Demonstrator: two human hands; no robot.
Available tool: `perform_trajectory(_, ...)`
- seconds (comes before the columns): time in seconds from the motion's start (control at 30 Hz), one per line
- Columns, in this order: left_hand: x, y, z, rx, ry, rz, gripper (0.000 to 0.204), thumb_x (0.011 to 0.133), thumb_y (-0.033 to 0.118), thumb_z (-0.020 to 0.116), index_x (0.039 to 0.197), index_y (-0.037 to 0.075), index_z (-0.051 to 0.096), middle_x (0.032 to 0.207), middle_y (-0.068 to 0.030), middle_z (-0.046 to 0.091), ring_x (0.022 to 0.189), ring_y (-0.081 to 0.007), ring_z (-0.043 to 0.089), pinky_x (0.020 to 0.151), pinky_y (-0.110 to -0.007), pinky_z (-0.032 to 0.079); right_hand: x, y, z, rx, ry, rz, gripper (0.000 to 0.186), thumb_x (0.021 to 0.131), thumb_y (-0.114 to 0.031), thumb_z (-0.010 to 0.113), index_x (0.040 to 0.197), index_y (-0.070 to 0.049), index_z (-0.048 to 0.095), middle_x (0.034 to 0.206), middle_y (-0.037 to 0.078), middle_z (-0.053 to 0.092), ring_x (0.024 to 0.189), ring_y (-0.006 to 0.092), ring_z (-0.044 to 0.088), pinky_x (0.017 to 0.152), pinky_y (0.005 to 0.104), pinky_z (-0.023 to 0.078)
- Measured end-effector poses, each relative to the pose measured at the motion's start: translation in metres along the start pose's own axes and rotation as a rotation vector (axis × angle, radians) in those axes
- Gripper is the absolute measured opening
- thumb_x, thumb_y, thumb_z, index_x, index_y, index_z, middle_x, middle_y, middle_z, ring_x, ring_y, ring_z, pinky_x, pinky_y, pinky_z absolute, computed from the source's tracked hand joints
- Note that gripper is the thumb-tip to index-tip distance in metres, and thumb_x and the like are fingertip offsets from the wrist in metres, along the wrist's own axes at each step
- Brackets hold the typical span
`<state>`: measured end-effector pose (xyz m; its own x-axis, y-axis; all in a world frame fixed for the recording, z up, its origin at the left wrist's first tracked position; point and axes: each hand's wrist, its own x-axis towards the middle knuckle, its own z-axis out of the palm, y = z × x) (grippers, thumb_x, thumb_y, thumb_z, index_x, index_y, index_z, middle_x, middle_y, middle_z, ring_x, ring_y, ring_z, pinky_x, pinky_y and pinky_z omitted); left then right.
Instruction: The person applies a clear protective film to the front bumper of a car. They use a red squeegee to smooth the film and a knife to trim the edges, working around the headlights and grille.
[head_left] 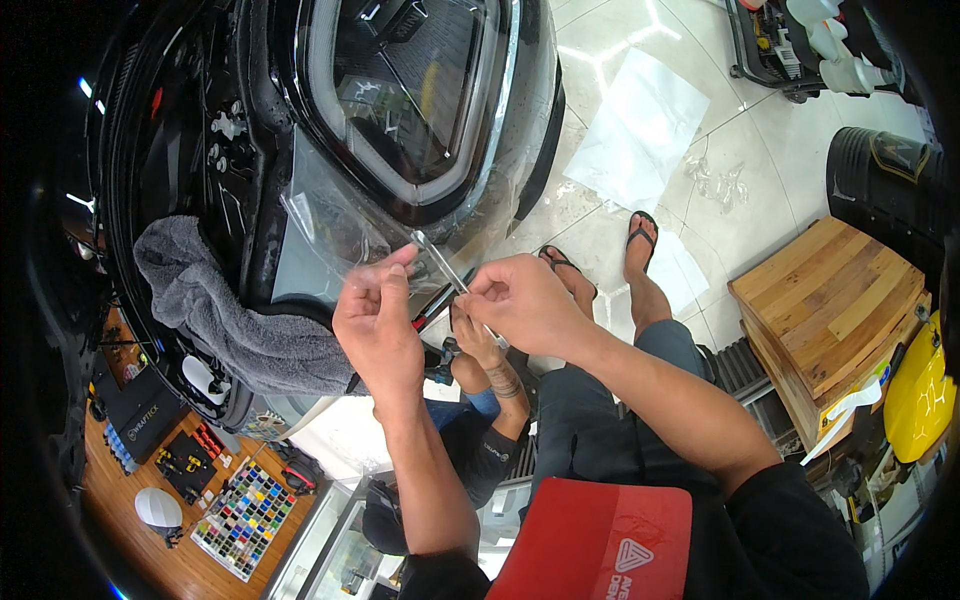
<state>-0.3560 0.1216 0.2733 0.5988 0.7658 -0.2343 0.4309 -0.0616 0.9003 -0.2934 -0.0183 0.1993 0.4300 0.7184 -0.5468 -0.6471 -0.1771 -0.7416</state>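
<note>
My left hand (380, 325) is closed in a pinch on a loose edge of clear film (335, 228), and its fingertips are smeared by motion. That film drapes over the car's front corner below the headlight (400, 110). Between thumb and fingers of my right hand (520, 305) is a slim silvery stick-like tool (438, 258), slanting up toward the film; its exact kind I cannot make out. Just beneath my right hand shows a co-worker's hand (478, 338), near the bumper's lower edge.
A grey towel (235, 310) hangs over the car's edge at left. A crouching co-worker (465, 450) is below my arms. White sheets (640, 130) and film scraps (718, 183) lie on the tiles. A wooden box (835, 300) stands right; a red pouch (600, 545) hangs at my waist.
</note>
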Motion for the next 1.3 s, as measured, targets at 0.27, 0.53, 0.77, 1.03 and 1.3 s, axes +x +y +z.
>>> perform_trajectory(0.27,-0.001,0.002,-0.001,0.018,0.005,0.001,0.008,0.100,0.002,0.060,0.093,0.000,0.063,0.110,-0.0190,0.075,0.098,-0.0155,0.068,0.094,-0.031,0.051,-0.004,-0.007,-0.009,-0.031,0.003,-0.041,0.023,0.092,-0.015,0.074,0.081,0.005,0.070,0.070,0.007,0.069,0.064,0.0100,0.064,0.060,0.0279,0.050)
perform_trajectory(0.53,0.000,0.003,-0.001,-0.013,0.019,-0.048,0.008,0.099,0.001,0.060,0.093,0.000,0.064,0.111,-0.0194,0.075,0.098,-0.0165,0.069,0.095,-0.031,0.052,-0.011,-0.013,-0.012,-0.015,-0.017,-0.022,0.024,0.090,-0.015,0.075,0.080,0.006,0.071,0.066,0.009,0.068,0.061,0.0111,0.063,0.057,0.0303,0.049)
perform_trajectory(0.77,-0.001,0.006,0.001,-0.013,0.038,-0.080,0.007,0.098,0.000,0.062,0.092,0.000,0.064,0.110,-0.0197,0.076,0.101,-0.0168,0.070,0.097,-0.031,0.052,-0.025,-0.028,-0.027,-0.136,-0.079,0.036,0.025,0.086,-0.018,0.074,0.078,0.006,0.072,0.066,0.010,0.069,0.059,0.0135,0.062,0.056,0.0319,0.048)
perform_trajectory(1.03,0.000,0.004,-0.003,-0.009,0.021,-0.076,0.008,0.098,0.001,0.065,0.090,0.002,0.065,0.109,-0.0191,0.076,0.101,-0.0156,0.069,0.098,-0.031,0.050,-0.019,-0.045,-0.058,-0.340,-0.292,0.023,0.020,0.087,-0.014,0.073,0.080,0.004,0.070,0.063,0.006,0.064,0.057,0.0087,0.058,0.054,0.0287,0.045)
perform_trajectory(1.3,-0.003,-0.002,-0.007,0.090,0.001,-0.053,0.009,0.095,0.002,0.072,0.094,0.001,0.064,0.097,-0.0129,0.075,0.097,-0.0118,0.068,0.087,-0.026,0.050,-0.035,-0.057,-0.090,-0.750,-0.412,-0.048,0.016,0.090,-0.014,0.069,0.086,0.001,0.066,0.066,0.006,0.059,0.067,0.0095,0.056,0.062,0.0314,0.044)
